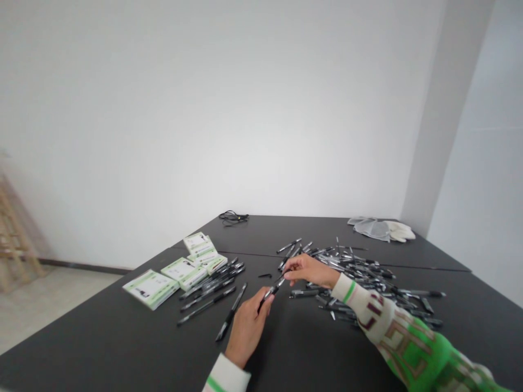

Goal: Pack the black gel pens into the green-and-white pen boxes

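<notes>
My left hand (250, 322) is closed around the grip of a black-and-clear pen (279, 283), which slants up to the right above the table. At the pen's far end, my right hand (307, 270) pinches with thumb and fingertips. A small dark piece shows between those fingers; whether it is a cap cannot be made out. One loose pen (231, 313) lies just left of my left hand. Beyond the hands rests a small black pen part (265, 275). A large heap of pens and pen parts (368, 277) spreads behind and beneath my right forearm.
On the left, a row of pens (212, 283) lies beside several white-and-green boxes (151, 287). A coiled black cable (233, 217) sits at the back of the black table (310, 354). Pale gloves (382, 229) lie back right. A white wall (286, 109) stands behind.
</notes>
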The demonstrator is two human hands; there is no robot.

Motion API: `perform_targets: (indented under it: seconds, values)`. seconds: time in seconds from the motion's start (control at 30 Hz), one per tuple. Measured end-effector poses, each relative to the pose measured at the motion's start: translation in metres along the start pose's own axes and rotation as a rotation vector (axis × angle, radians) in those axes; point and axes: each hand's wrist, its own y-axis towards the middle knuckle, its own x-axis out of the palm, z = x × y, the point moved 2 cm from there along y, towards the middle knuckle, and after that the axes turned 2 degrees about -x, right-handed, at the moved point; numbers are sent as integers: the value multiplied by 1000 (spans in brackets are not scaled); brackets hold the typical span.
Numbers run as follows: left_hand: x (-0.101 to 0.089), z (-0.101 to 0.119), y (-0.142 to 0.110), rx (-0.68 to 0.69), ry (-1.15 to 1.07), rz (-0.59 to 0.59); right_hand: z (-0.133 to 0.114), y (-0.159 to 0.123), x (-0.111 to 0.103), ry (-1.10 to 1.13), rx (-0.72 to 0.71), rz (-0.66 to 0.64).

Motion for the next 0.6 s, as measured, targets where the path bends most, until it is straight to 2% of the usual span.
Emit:
perform_targets:
  seconds: [0.17, 0.33, 0.6]
  values:
    - [3, -5, 1, -6, 19, 1, -9, -4, -4, 5, 12, -27]
    - [4, -6, 2, -17, 18, 7, -12, -4, -13, -37, -18, 19]
    - [3, -3, -1, 7, -1, 17, -4, -1, 4, -142, -5, -88]
